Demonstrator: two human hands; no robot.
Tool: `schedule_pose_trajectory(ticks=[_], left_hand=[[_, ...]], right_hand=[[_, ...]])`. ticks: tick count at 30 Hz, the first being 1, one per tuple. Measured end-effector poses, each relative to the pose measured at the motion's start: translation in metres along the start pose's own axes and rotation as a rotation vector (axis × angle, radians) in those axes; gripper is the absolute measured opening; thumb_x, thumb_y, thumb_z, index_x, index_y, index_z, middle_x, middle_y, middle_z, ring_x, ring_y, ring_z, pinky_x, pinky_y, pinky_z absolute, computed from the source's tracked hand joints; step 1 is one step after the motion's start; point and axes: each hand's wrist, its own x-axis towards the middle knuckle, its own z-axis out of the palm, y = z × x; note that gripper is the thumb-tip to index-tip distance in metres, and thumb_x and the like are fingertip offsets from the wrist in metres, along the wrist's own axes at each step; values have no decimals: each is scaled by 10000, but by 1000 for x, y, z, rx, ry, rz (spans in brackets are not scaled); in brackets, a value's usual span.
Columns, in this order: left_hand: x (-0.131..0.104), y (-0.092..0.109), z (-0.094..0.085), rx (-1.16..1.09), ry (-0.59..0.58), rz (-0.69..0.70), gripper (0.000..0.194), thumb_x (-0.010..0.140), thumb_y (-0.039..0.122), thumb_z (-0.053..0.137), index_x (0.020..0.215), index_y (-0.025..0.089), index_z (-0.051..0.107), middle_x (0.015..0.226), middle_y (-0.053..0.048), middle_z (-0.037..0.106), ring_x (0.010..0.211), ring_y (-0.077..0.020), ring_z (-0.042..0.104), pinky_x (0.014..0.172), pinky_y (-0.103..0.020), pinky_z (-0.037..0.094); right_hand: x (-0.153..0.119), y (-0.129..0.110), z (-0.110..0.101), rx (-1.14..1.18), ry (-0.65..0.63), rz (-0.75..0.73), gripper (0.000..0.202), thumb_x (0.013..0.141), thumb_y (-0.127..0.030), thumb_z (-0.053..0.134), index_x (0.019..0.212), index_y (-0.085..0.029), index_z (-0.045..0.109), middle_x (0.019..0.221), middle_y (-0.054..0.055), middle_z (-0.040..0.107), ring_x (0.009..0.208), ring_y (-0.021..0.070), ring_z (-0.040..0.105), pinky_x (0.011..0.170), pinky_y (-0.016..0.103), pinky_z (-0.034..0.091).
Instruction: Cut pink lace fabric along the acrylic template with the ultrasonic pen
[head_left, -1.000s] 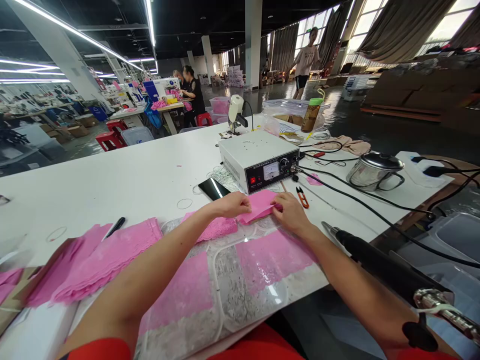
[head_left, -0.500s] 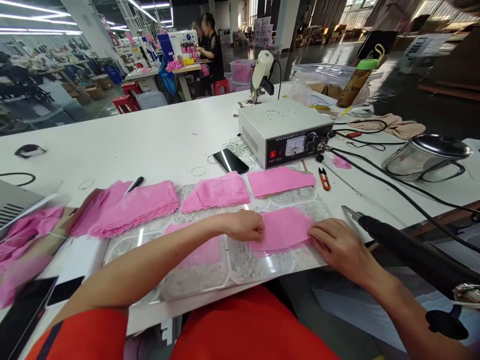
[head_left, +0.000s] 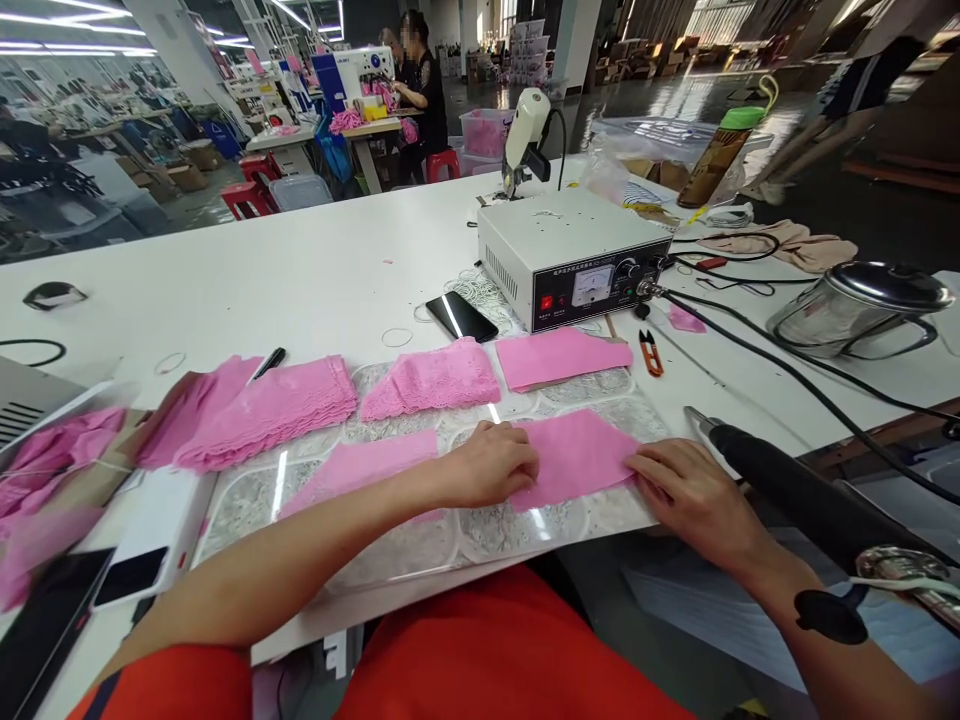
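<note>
A flat pink fabric piece [head_left: 577, 455] lies on the patterned mat [head_left: 510, 540] between my hands. My left hand [head_left: 491, 465] is closed at its left edge, the fingertips pinching or pressing the cloth. My right hand [head_left: 686, 485] pinches the right corner with thumb and fingers. Partly under my left forearm is another pink piece [head_left: 367, 465]. Behind these lie a lace-edged pink piece [head_left: 435, 378] and a small pink stack [head_left: 562, 357]. A thicker pile of pink fabric [head_left: 274, 410] sits to the left.
A black-handled tool [head_left: 780, 480] with a metal tip lies beside my right hand, cabled to a control box [head_left: 574, 255]. Orange thread snips [head_left: 651, 353], a phone [head_left: 461, 318], a glass pot [head_left: 859, 310] and a bottle [head_left: 720, 160] are on the table.
The pink piece between my hands has shifted slightly to the right, its right corner now reaching further. Both hands still hold its sides. My left forearm uncovers more of the other piece.
</note>
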Motion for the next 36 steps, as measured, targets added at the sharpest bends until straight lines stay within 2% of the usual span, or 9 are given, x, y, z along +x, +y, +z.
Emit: schedule_pose_trajectory(ticks=[5,8,10,13,18,25,28,31,36], left_hand=[[-24,-1,1,-1,54,84,27,863,211,654,885,195,657,1010,-42,629,962,-177,565,894,-300,377],[-31,0,8,32,78,111,131,823,284,717,891,191,654,1015,-49,621,946,-187,560,891,-319,374],[-31,0,14,57,101,119,150,810,291,727,878,183,649,1011,-53,622,937,-190,559,880,-327,375],[-29,0,20,63,127,112,60,862,231,642,838,176,645,989,-57,630,923,-182,563,874,-330,373],[-28,1,20,40,148,92,129,878,145,555,794,177,648,975,-43,640,900,-160,576,865,-316,384],[-32,4,16,22,138,75,43,862,195,612,825,182,629,968,-39,625,909,-167,572,870,-329,387],[-34,6,16,28,129,59,86,822,247,676,847,189,618,983,-43,616,909,-185,555,850,-339,394],[-34,7,18,44,142,52,41,859,211,621,825,188,621,994,-47,619,908,-186,545,843,-344,394],[-33,8,18,-8,146,19,107,893,184,563,830,188,649,991,-54,624,908,-186,547,861,-355,405]], right_hand=[[2,-2,-1,43,-6,5,182,864,-85,521,962,-194,629,842,70,656,808,215,605,746,370,488],[4,-2,-2,48,-8,-2,182,858,-74,527,979,-181,611,845,73,652,804,212,603,745,368,486],[4,-2,-2,49,-6,-3,183,853,-69,531,979,-178,607,841,73,649,797,209,603,741,365,487],[4,-2,-2,64,-13,15,194,849,-68,530,975,-190,613,843,68,654,799,209,608,737,361,488],[4,-2,-3,105,-41,61,200,848,-79,523,963,-203,630,862,72,665,819,220,613,740,369,499],[5,-2,-2,150,-52,119,188,866,-111,502,932,-218,642,839,66,672,793,211,619,742,381,509],[6,-3,-3,143,-47,117,184,870,-110,499,931,-215,637,842,64,676,787,206,616,742,378,507],[7,-3,-4,131,-37,93,177,868,-97,508,941,-208,624,844,65,672,791,203,608,737,367,506],[4,-2,-3,159,-41,118,179,869,-107,512,949,-221,625,850,58,673,807,202,613,743,365,504]])
